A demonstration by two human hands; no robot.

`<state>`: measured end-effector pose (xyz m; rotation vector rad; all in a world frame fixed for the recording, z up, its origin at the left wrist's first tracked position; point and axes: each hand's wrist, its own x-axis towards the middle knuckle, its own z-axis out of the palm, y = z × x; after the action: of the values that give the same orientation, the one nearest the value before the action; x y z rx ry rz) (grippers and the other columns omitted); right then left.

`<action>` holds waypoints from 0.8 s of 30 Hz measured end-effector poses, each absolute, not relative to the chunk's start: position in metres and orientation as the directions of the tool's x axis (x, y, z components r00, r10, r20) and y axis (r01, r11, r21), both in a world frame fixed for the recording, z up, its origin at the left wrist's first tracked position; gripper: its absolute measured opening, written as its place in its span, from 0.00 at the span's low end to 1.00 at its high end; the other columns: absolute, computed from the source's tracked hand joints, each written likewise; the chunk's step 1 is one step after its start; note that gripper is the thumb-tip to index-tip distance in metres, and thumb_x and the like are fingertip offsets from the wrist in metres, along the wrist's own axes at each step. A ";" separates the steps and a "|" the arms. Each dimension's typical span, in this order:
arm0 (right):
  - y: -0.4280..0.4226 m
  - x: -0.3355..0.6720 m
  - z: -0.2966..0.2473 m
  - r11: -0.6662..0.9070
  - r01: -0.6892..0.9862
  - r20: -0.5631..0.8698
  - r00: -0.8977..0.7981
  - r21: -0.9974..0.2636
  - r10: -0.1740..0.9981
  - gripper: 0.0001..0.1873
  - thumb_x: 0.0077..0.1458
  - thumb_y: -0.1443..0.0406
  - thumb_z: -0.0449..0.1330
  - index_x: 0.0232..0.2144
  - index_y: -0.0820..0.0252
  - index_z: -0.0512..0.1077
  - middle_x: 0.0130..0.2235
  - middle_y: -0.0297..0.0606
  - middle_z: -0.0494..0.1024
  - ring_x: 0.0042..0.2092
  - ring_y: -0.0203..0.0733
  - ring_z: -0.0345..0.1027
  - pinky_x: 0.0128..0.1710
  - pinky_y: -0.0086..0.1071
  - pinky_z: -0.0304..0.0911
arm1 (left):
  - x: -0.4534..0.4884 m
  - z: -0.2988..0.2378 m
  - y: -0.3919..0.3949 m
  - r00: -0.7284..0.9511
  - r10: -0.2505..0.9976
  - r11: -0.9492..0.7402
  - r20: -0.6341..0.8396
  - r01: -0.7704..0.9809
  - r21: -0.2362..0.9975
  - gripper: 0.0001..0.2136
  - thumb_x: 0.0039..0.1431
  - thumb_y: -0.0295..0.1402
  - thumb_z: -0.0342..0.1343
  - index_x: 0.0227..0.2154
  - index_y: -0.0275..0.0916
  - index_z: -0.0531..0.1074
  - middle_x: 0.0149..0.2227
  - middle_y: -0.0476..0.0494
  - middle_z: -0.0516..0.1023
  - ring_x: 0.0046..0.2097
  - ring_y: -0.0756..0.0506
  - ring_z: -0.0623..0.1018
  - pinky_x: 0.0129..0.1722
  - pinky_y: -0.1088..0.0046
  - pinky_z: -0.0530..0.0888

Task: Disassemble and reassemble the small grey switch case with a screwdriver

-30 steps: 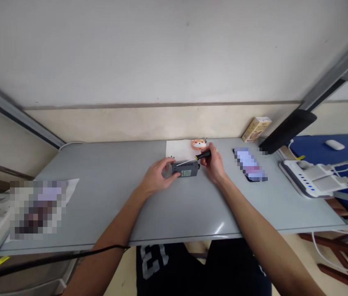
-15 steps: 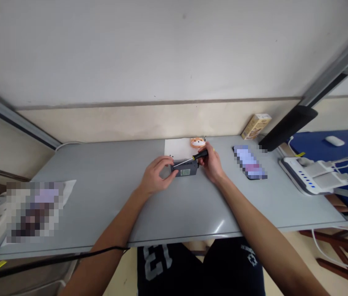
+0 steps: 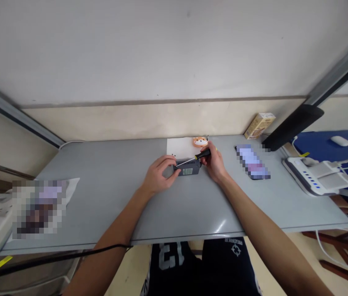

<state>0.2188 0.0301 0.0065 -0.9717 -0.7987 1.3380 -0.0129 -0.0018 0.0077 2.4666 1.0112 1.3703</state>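
Observation:
A small dark grey box-shaped device [image 3: 189,167] with vent slots and a green label lies on the grey table [image 3: 106,185] near its far middle. My left hand [image 3: 158,176] grips the device's left end, fingers curled round it. My right hand [image 3: 213,163] is closed on a screwdriver [image 3: 198,156] with a black and yellow handle. Its metal shaft slants down to the left, with the tip at the device's top left part. Behind the device lies a white sheet of paper [image 3: 180,146] with tiny dark specks at its near left corner.
A small orange animal-face figure [image 3: 200,142] sits at the paper's far right. A phone [image 3: 253,162] lies to the right, a yellow carton [image 3: 259,125] behind it, a black lamp arm [image 3: 291,126] and a white power strip [image 3: 312,176] further right. Papers [image 3: 42,197] lie at left.
Both hands stay on the device and screwdriver; only small shifts from the head camera's movement are visible.

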 end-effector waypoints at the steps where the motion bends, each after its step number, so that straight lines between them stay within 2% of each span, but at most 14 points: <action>1: 0.030 0.219 0.007 -0.022 -0.416 -0.065 0.090 -0.909 0.994 0.25 0.59 0.43 0.61 0.27 0.58 0.72 0.16 0.30 0.66 0.18 0.32 0.55 0.20 0.28 0.50 | -0.013 0.007 -0.002 0.360 0.618 -0.764 0.699 0.485 0.426 0.08 0.60 0.27 0.63 0.40 0.41 0.72 0.45 0.42 0.79 0.47 0.44 0.81 0.50 0.64 0.78; 11: 0.030 0.221 0.009 -0.007 -0.430 -0.059 0.107 -0.903 0.993 0.25 0.61 0.45 0.59 0.26 0.59 0.72 0.15 0.30 0.65 0.18 0.31 0.55 0.20 0.27 0.49 | -0.013 0.008 -0.002 0.366 0.627 -0.762 0.688 0.469 0.446 0.07 0.61 0.26 0.62 0.40 0.41 0.72 0.45 0.41 0.79 0.48 0.44 0.81 0.51 0.64 0.78; 24: 0.028 0.218 0.013 -0.014 -0.434 -0.064 0.099 -0.901 0.993 0.25 0.57 0.43 0.62 0.27 0.59 0.72 0.17 0.30 0.66 0.19 0.32 0.57 0.19 0.27 0.51 | -0.015 0.005 -0.003 0.366 0.658 -0.737 0.658 0.494 0.462 0.09 0.61 0.27 0.62 0.42 0.42 0.71 0.46 0.42 0.79 0.48 0.44 0.80 0.51 0.64 0.78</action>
<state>0.2176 0.0284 0.0131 -0.9524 -0.7786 1.3360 -0.0146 -0.0026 0.0045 2.4368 1.0405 1.3071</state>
